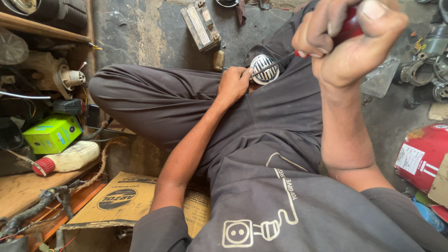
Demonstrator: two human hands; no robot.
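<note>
I sit cross-legged on the floor in dark grey clothes. My left hand (234, 83) grips a round metal horn with a slotted grille (264, 69), held against my leg. My right hand (349, 41) is raised close to the camera, fist closed on the red handle of a screwdriver (347, 29). Its thin dark shaft runs down and left, with the tip touching the horn's grille.
A small battery (201, 24) lies on the concrete floor ahead. To the left, a wooden shelf holds a green box (52, 134), a white bottle with a red cap (67, 158) and wires. A flattened cardboard box (126, 200) lies under me. A red cylinder (422, 156) lies right.
</note>
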